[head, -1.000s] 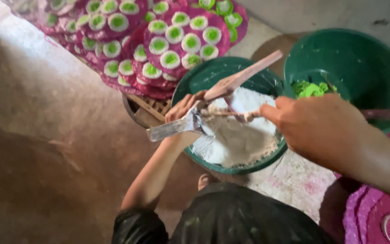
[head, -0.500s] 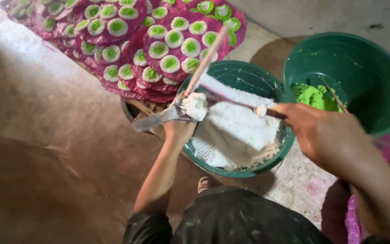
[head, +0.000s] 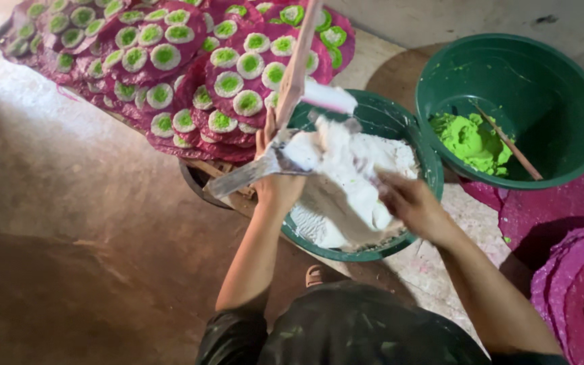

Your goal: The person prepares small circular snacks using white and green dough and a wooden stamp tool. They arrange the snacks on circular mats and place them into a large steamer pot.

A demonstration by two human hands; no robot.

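My left hand [head: 278,184] grips a long wooden stick [head: 297,64] that stands nearly upright, together with a flat metal blade [head: 238,179] pointing left. A big lump of white paste [head: 343,179] hangs from them over a green basin [head: 434,177] that holds more of the same paste. My right hand [head: 410,203] is at the lump's right side, its fingers closed on the paste.
A second green basin [head: 566,74] at the right holds bright green paste [head: 469,135] and a thin stick [head: 512,145]. Several magenta discs with white-and-green dots [head: 170,61] lie overlapped at the top left. Plain magenta discs [head: 576,284] lie at the right.
The wooden stick has swung from leaning right to nearly upright. The white lump has come up out of the basin. My right hand has moved left and down onto it.
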